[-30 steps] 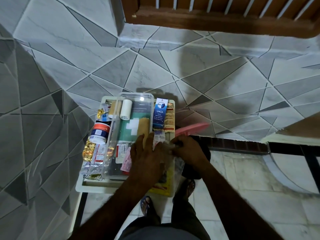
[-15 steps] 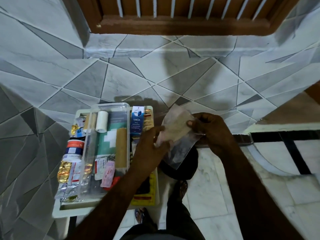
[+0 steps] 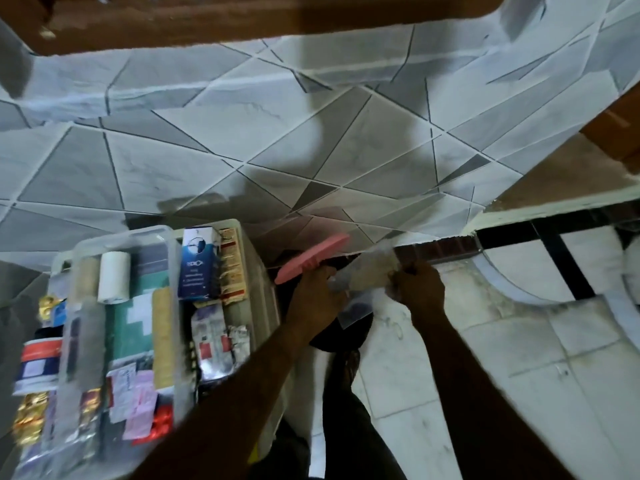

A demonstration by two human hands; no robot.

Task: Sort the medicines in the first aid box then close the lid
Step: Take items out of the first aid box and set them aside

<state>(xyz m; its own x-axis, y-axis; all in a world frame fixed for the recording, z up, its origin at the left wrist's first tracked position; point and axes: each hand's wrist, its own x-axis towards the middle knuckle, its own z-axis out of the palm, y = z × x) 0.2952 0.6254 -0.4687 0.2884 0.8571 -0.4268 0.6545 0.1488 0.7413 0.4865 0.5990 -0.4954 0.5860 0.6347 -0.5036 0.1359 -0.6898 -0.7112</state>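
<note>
The clear first aid box (image 3: 173, 341) lies open at lower left with a green white-cross sheet (image 3: 136, 323) under it. Inside and around it are a white tape roll (image 3: 113, 277), a tan bandage roll (image 3: 162, 336), a blue medicine carton (image 3: 199, 263), foil blister strips (image 3: 221, 344) and a red-and-blue jar (image 3: 38, 363). To the right of the box, over the floor, my left hand (image 3: 313, 299) and my right hand (image 3: 417, 289) pinch a clear plastic bag (image 3: 363, 278) between them, stretched sideways. A pink flat object (image 3: 311, 259) sticks out just above my left hand.
The box rests on a small white table (image 3: 256, 271) against a grey tiled wall (image 3: 311, 150). A dark round object (image 3: 343, 334) sits below the bag. A black and brown floor border (image 3: 502, 242) runs right. My legs and a sandal (image 3: 349, 365) are underneath.
The view swung and the scene blurred. Both hands carried the plastic bag from above the box's right side out to the right and pulled it flat between them.
</note>
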